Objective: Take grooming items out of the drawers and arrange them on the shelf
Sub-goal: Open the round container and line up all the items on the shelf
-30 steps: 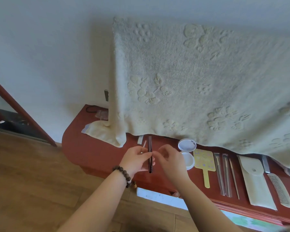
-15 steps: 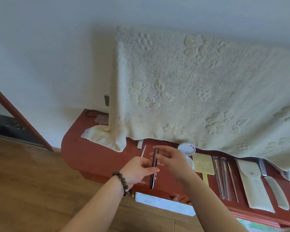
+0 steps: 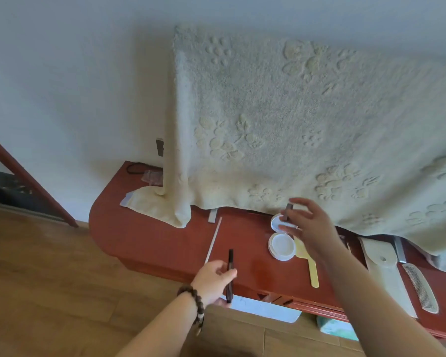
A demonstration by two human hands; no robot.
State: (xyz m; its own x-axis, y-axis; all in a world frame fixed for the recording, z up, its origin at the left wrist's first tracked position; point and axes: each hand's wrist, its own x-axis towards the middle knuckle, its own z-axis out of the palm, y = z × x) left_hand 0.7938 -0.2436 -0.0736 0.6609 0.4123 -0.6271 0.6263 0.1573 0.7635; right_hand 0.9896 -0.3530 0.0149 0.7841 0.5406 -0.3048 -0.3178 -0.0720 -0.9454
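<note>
Left hand [image 3: 214,276] pinched the dark pencil [image 3: 229,275] upright over the red shelf's [image 3: 150,238] front edge; right hand [image 3: 307,225] (fingers spread) pinched its small cap [image 3: 286,212] above the open compact [image 3: 281,240].

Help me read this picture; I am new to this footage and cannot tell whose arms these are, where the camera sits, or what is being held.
There is no machine here. The camera is worn on a person's head and looks down, so the two arms are the wearer's own.

The left hand, with a bead bracelet on its wrist, grips a dark slim pen-like stick. The right hand pinches a small dark cap-like piece above the shelf.

On the red shelf lie an open round white compact, a yellow hand mirror, a pale pouch, a comb and a thin white stick. A cream towel hangs over the shelf's back.
</note>
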